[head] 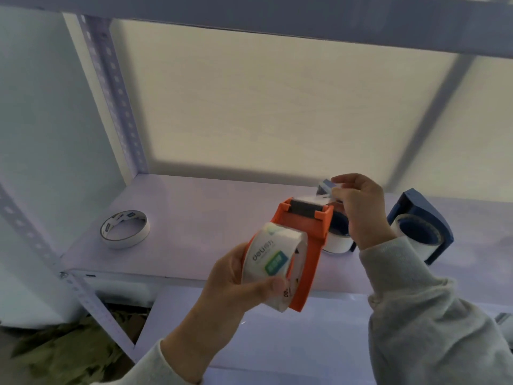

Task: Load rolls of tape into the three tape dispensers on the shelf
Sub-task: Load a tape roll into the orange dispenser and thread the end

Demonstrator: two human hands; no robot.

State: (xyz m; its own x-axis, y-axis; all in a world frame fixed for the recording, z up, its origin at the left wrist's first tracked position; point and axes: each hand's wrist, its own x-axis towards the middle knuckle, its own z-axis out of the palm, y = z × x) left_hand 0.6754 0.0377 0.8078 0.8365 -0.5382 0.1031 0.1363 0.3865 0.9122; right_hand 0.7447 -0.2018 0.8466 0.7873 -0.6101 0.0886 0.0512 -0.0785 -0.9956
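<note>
So the left hand has its grip wrapped round the clear tape roll seated in the orange dispenser, held up in the air just in front of the shelf, long axis running near-to-far with the roller end pointing away and up. The right hand is pinching the loose tape end right past that roller. Behind it on the shelf sit two blue dispensers with white rolls, and a loose masking tape roll lies flat off to the left.
</note>
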